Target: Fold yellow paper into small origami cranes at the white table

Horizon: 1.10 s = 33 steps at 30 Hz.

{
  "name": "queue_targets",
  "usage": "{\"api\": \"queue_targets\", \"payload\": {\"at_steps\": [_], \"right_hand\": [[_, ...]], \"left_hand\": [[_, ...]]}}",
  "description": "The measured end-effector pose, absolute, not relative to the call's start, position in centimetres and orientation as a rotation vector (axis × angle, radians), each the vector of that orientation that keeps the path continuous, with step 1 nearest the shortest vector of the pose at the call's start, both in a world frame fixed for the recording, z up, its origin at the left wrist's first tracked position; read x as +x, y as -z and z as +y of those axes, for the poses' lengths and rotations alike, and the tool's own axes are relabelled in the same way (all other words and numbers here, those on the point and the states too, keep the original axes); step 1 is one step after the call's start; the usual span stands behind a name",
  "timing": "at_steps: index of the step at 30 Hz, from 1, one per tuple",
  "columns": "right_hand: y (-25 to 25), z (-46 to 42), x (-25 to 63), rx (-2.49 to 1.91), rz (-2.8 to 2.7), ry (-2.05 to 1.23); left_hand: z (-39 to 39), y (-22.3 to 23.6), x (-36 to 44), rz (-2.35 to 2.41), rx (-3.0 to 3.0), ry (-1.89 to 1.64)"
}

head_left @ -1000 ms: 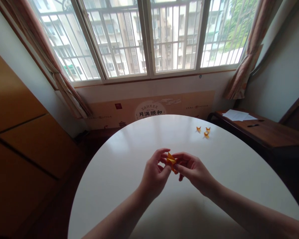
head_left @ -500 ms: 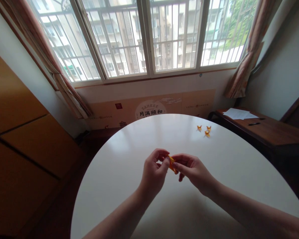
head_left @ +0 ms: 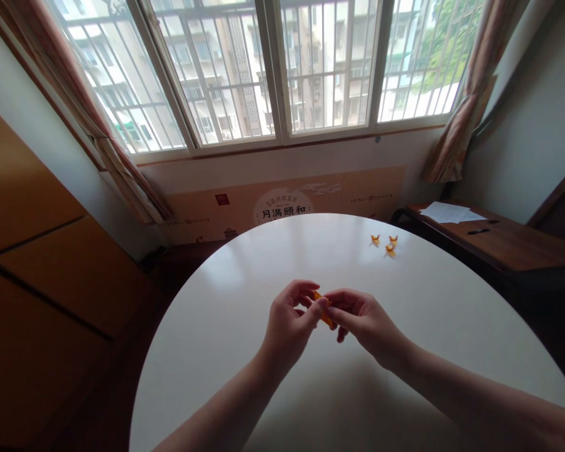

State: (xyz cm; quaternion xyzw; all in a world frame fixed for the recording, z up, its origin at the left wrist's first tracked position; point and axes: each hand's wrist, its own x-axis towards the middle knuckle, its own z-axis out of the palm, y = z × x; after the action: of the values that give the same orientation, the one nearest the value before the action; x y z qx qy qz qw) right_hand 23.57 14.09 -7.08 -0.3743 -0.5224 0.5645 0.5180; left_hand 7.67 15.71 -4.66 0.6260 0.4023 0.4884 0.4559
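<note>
A small piece of folded orange paper [head_left: 326, 319] is pinched between both hands above the round white table [head_left: 207, 351]. My left hand [head_left: 292, 320] is closed on its left side, the thumb lying across the paper. From the right, my right hand [head_left: 358, 314] grips it between thumb and fingers. The fingers cover much of the paper, so its full shape is hidden. Farther back on the table stand three small orange folded-paper figures [head_left: 390, 250], close together and shaped like birds.
A wooden side table [head_left: 513, 242] with white paper sheets [head_left: 452, 213] and small dark objects stands at the right. Behind the table are a printed cardboard panel [head_left: 339, 194] and a barred window. An orange-brown cabinet [head_left: 37, 276] rises at the left.
My left thumb has slid right across the orange paper, closer to my right thumb, covering more of it. My right hand has barely moved. The view has shifted slightly.
</note>
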Motion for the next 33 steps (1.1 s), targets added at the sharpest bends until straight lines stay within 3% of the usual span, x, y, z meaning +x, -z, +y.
{"api": "queue_targets", "payload": {"at_steps": [33], "right_hand": [[7.31, 14.15, 23.67, -0.922, -1.343, -1.354]], "left_hand": [[15.92, 4.50, 7.75, 1.076, 1.551, -1.259]]}}
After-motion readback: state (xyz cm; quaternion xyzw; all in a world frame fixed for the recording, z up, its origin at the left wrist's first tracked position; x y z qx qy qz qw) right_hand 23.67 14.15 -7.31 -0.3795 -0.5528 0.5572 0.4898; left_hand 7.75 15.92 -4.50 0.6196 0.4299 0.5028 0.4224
